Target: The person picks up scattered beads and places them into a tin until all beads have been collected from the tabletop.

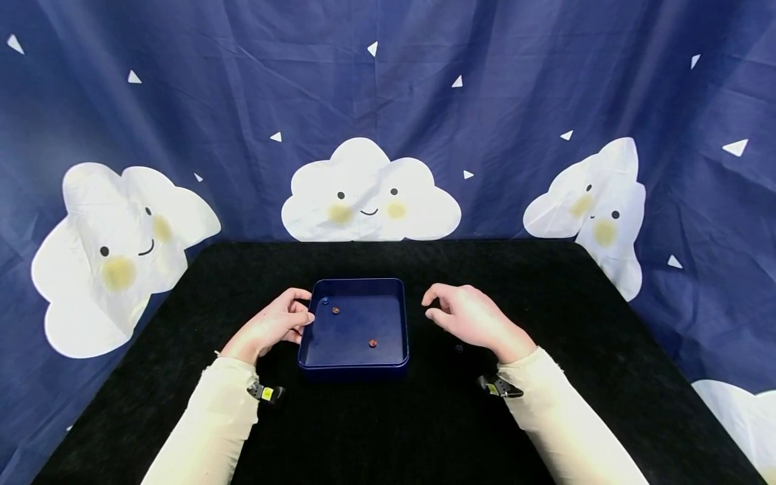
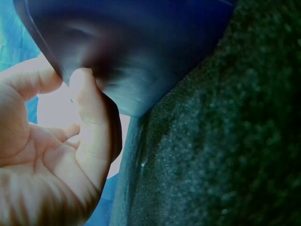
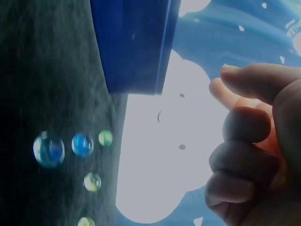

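On black cloth (image 1: 503, 269), the blue tray (image 1: 348, 333) looks light and stiff, best held by its walls. The left hand (image 1: 273, 328) pinches its left wall; right of it, the right hand (image 1: 475, 318) curls loosely, apparently empty. Marbles (image 1: 372, 343) inside and right of it look slippery. No writing is legible.

Free room lies above the blue tray (image 1: 348, 330); walls (image 1: 358, 371) bar sideways passage.

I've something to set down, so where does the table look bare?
The cloth looks bare between the tray and backdrop, and before the tray between the sleeves. It's crowded right of the tray, with the right hand and five marbles; the left hand touches its left side.
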`<move>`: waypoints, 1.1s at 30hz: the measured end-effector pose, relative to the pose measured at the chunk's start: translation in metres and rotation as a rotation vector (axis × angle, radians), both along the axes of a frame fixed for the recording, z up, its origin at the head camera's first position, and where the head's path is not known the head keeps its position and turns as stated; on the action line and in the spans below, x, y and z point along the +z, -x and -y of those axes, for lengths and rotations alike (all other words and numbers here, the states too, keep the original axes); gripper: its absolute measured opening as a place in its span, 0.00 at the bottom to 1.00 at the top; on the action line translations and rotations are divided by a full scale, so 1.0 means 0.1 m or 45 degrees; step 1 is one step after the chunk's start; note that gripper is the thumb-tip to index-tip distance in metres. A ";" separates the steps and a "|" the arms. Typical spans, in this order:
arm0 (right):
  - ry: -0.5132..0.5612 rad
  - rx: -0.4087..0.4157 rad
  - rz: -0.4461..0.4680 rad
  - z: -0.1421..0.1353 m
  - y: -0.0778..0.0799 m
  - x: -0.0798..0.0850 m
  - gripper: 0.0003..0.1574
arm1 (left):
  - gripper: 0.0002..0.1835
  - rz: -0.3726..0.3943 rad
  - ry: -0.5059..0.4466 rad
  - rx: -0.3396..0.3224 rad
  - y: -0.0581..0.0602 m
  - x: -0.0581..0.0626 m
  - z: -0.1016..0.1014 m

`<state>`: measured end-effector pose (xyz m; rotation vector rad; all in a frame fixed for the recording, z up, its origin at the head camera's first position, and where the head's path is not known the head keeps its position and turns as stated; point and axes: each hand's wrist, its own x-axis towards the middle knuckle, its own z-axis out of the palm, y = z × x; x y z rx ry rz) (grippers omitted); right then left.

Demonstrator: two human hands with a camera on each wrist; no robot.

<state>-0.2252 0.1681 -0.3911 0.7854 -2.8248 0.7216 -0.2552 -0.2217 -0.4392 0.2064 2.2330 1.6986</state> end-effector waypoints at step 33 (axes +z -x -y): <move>-0.177 -0.134 0.299 -0.56 0.36 -0.39 0.26 | 0.31 -0.012 0.005 -0.003 0.01 -0.02 0.00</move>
